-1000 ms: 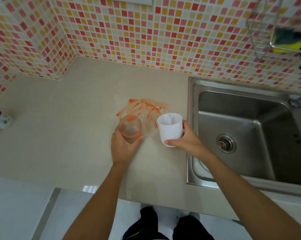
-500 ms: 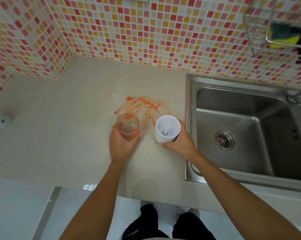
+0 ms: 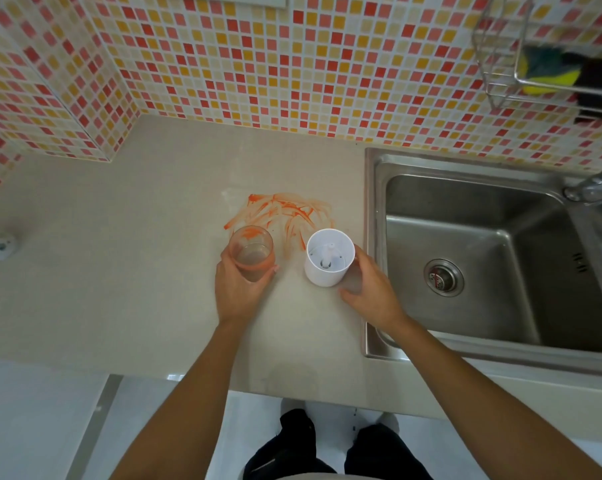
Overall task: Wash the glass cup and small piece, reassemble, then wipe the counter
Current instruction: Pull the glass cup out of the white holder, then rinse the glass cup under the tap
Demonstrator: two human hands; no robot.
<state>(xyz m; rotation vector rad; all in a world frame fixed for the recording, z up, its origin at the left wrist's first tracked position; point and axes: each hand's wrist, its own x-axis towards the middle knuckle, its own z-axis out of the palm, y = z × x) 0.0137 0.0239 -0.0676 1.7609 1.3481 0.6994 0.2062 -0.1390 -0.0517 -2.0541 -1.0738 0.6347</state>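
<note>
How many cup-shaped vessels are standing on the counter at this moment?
2. The stained glass cup stands left, gripped by the left hand. The white plastic cup stands right, nearer the sink, beside the right hand. None seems hidden.

arms (image 3: 202, 393): bare, no sleeves | trousers (image 3: 285, 448): black | footwear (image 3: 327, 415): white

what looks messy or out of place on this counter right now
Orange smears streak the counter just behind the glass cup, whose inside is filmed orange too. The white cup-shaped piece stands upright beside it.
</note>
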